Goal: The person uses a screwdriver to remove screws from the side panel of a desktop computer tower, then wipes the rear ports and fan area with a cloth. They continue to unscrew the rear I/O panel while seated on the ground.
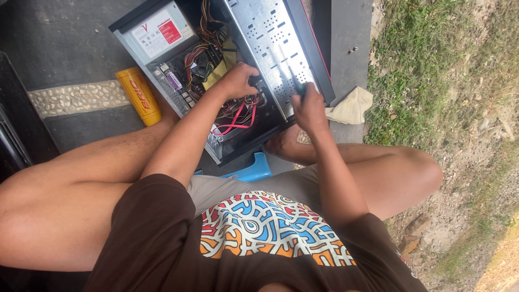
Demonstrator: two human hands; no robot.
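An open desktop computer case (270,32) lies on its side on dark pavement between my knees. My left hand (238,80) reaches inside it, fingers curled among red cables (238,121) near the drive bay; what it grips is hidden. My right hand (309,105) is closed around a dark-handled screwdriver (296,84), whose shaft points up along the perforated metal panel. A grey power supply (159,32) with a white and red label sits at the case's upper left, with a bundle of coloured wires (208,32) beside it.
A yellow can (139,96) lies left of the case. A pale cloth (352,106) rests at the pavement's edge, loose screws (353,50) above it. Grass and dirt (448,81) run along the right. A blue stool edge (251,172) shows under me.
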